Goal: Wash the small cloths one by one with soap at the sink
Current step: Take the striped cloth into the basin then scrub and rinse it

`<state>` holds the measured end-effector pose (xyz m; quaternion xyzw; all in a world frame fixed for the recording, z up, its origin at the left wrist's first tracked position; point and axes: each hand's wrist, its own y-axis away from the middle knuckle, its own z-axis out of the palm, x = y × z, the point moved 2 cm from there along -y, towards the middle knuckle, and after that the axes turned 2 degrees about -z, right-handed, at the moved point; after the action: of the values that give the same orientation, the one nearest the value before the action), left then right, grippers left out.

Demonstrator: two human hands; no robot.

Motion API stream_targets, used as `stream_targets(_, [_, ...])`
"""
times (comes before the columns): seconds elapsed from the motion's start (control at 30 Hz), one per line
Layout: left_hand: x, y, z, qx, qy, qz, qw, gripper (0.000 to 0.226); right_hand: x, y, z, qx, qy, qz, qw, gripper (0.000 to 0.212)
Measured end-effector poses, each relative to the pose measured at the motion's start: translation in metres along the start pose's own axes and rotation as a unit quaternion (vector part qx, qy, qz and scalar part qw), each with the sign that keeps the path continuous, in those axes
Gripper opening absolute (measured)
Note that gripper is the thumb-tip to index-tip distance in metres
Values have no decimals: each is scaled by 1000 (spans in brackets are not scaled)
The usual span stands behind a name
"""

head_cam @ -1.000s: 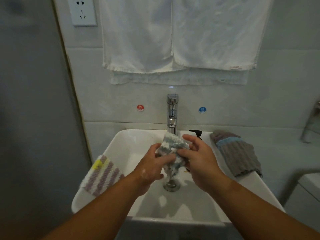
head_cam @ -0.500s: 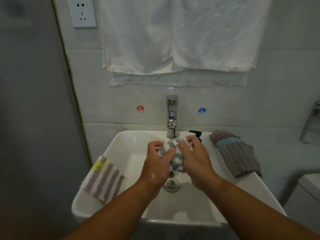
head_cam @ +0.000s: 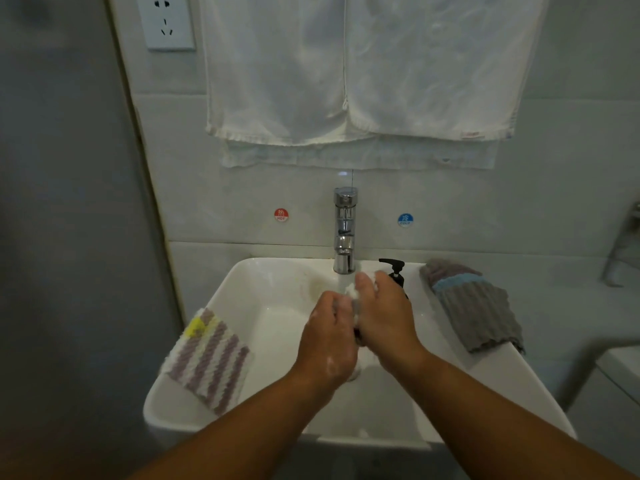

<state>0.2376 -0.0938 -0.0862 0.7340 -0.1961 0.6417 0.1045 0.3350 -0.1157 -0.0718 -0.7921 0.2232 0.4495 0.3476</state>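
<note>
On rim (head_cam: 166,410): striped cloth (head_cam: 207,358) L, grey cloth (head_cam: 474,306) R.

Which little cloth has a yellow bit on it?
The purple-and-white striped cloth on the sink's left rim; its far corner is yellow. The grey cloth on the right rim has a blue band instead, and the soapy cloth being scrubbed shows none.

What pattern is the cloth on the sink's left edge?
The cloth: white with purple stripes, one yellow corner; head view.

Single head-worn view, facing forward and down, close above the sink (head_cam: 242,285); faucet (head_cam: 344,233) and tiled wall (head_cam: 450,209) directly ahead.
</note>
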Motion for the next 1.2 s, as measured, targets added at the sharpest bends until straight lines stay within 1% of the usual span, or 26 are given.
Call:
stream_targets(0.03, [3,0,-2,3,-6,16,1000,31,4,-2,2,2,-7,17,1000,33])
stream_targets(0.1, [8,-10,-10,43,-25,45,998,28,5,12,8,-35,14,15,999,36])
stream_targets(0.17, [11,-21,-18,90,-46,40,994,25,0,33,12,-66,19,-17,997,32])
stream_targets(0.2, [10,-24,-19,96,-48,34,994,25,-5,39,11,-67,4,-37,997,28])
stream_targets(0.23, [9,-23,-18,87,-49,29,995,26,-8,39,8,-55,-11,-55,997,25])
stream_targets(0.3, [8,-12,-9,38,-42,30,998,28,-12,24,2,-17,-16,-64,998,21])
stream_targets(0.37, [10,1,-3,-2,-30,49,998,29,-8,5,-4,12,10,-26,1000,23])
stream_targets(0.4, [12,5,-2,-7,-29,61,998,28,-4,0,-5,14,14,-4,1000,25])
stream_targets(0.43, [15,4,-4,-3,-33,69,997,27,-1,3,-4,-1,19,11,1000,29])
stream_targets(0.5, [17,-8,-9,39,-57,63,996,24,0,19,2,-56,41,13,998,36])
stream_targets(0.57, [17,-21,-16,92,-81,34,992,22,-6,37,5,-85,40,-18,995,34])
stream_targets(0.6, [15,-22,-17,94,-83,24,992,23,-10,40,3,-80,26,-32,996,32])
stream_targets(0.67, [10,-13,-9,46,-74,26,996,30,-14,27,-1,-34,-1,-46,998,27])
stream_targets(0.73, [7,3,-1,-5,-52,35,998,34,-9,7,-4,2,9,-14,1000,27])
stream_targets(0.77, [8,6,0,-6,-50,41,998,33,-6,3,-5,5,3,7,1000,29])
stream_targets(0.8, [10,5,-2,7,-52,51,997,32,-2,4,-2,-9,5,21,1000,32])
stream_targets(0.83, [11,-1,-5,31,-58,61,996,30,0,10,1,-42,26,24,998,34])
stream_targets(0.9, [12,-16,-12,78,-81,57,992,24,-1,30,6,-111,77,-9,991,30])
stream_targets(0.93, [12,-21,-16,92,-86,49,991,22,-4,38,6,-122,77,-35,989,28])
stream_targets(0.97, [11,-22,-17,93,-89,40,991,22,-9,42,4,-113,55,-54,991,27])
stream_targets(1.03, [7,-15,-12,52,-80,28,995,28,-12,33,-1,-56,3,-67,996,33])
stream_targets(1.1, [7,-1,-3,-2,-56,30,998,34,-7,15,-5,-11,-3,-37,999,38])
stream_targets(1.17, [11,6,-1,-6,-52,46,998,34,1,5,-6,-12,-10,12,1000,42])
stream_targets(1.2, [14,3,-3,13,-51,55,997,32,2,8,-4,-42,2,27,999,42])
